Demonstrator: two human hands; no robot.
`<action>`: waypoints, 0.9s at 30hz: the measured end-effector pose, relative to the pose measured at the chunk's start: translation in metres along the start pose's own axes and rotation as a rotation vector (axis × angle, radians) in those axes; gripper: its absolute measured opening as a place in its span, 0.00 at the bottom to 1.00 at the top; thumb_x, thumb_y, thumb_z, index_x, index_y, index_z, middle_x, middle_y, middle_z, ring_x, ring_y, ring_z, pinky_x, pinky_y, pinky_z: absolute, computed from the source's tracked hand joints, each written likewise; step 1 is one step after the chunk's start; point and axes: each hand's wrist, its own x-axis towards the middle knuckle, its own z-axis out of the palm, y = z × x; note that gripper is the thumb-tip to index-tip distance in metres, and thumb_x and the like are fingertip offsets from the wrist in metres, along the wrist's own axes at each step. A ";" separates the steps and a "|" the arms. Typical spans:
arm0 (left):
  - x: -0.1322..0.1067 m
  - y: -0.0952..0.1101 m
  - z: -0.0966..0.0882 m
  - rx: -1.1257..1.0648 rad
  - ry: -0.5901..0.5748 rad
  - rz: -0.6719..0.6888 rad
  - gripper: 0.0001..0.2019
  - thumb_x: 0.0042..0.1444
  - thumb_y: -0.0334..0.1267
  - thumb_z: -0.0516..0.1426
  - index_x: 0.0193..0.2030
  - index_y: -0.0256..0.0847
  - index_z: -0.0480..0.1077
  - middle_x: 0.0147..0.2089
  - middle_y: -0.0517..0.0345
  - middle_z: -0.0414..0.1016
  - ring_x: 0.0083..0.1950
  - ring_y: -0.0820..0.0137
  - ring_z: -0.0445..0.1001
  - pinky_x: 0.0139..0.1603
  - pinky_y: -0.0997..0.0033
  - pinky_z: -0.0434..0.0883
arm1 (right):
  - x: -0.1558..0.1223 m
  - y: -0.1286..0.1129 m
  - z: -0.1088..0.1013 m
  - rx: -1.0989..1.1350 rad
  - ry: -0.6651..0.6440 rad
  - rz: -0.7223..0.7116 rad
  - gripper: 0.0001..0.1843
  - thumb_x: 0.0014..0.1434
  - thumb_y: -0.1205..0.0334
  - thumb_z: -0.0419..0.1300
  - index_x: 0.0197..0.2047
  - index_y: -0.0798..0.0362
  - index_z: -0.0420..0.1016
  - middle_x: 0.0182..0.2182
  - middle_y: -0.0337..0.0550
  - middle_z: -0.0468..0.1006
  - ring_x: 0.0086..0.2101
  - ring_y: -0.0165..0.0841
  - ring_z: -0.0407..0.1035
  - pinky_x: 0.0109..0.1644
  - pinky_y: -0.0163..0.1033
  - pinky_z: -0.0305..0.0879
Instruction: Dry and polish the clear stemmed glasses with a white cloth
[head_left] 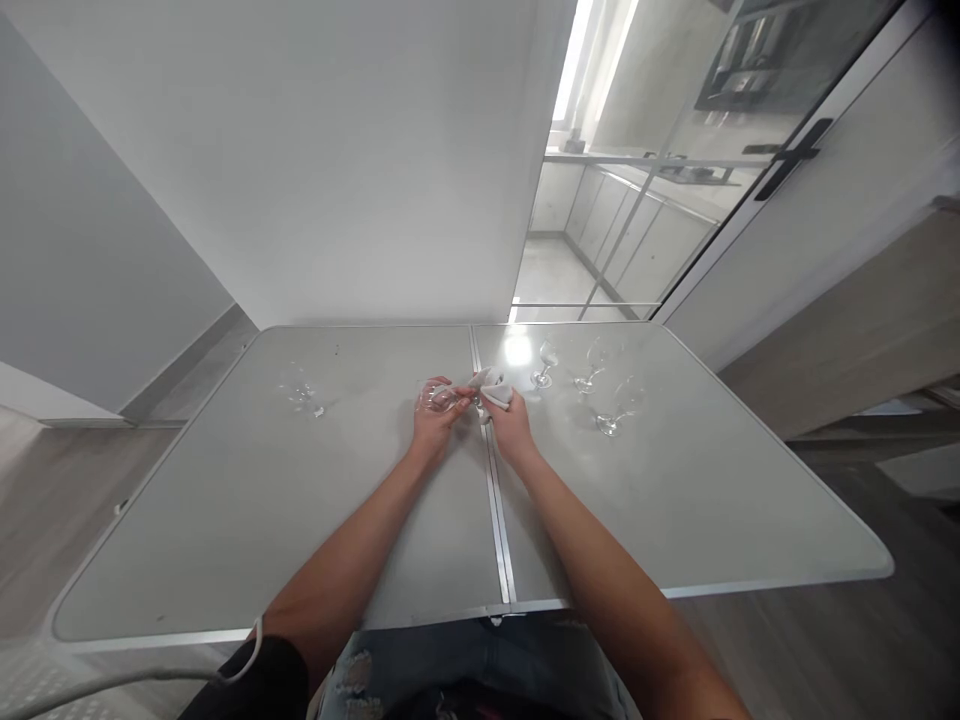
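Above the middle of the table, my left hand (433,420) is closed around a clear wine glass (436,397), which lies tilted with its bowl to the left. My right hand (511,425) grips a white cloth (495,391) wrapped about the foot end of that glass. The cloth hides the foot and part of the stem. Closest to my right hand stands another stemmed glass (542,376). Two further stemmed glasses, one at the back (587,380) and one nearer me (611,420), stand to its right.
The pale folding table (337,520) has a metal seam (496,520) down its middle. At its left lies a clear glass item (302,390), too faint to make out fully. Behind are a white wall and a glass door (637,200). A cable (150,676) crosses by my left arm.
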 end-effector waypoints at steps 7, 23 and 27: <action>0.003 -0.001 -0.003 0.068 0.200 0.155 0.23 0.44 0.37 0.73 0.42 0.44 0.65 0.37 0.58 0.81 0.42 0.66 0.82 0.51 0.61 0.74 | -0.004 0.007 0.004 -0.153 0.021 0.055 0.18 0.53 0.47 0.65 0.34 0.55 0.74 0.26 0.39 0.72 0.26 0.30 0.63 0.28 0.34 0.62; 0.007 -0.007 -0.007 -0.071 0.075 0.017 0.22 0.43 0.36 0.74 0.39 0.43 0.66 0.37 0.60 0.80 0.47 0.66 0.81 0.56 0.59 0.72 | -0.004 0.012 0.004 -0.186 -0.063 -0.017 0.19 0.57 0.49 0.62 0.44 0.55 0.77 0.36 0.43 0.79 0.36 0.34 0.70 0.41 0.37 0.68; 0.007 -0.008 -0.008 -0.064 0.114 0.028 0.22 0.42 0.36 0.74 0.37 0.42 0.67 0.37 0.59 0.80 0.45 0.66 0.81 0.53 0.62 0.73 | -0.002 0.012 0.003 -0.218 -0.098 0.026 0.19 0.54 0.49 0.63 0.41 0.56 0.78 0.33 0.44 0.78 0.34 0.34 0.69 0.38 0.37 0.68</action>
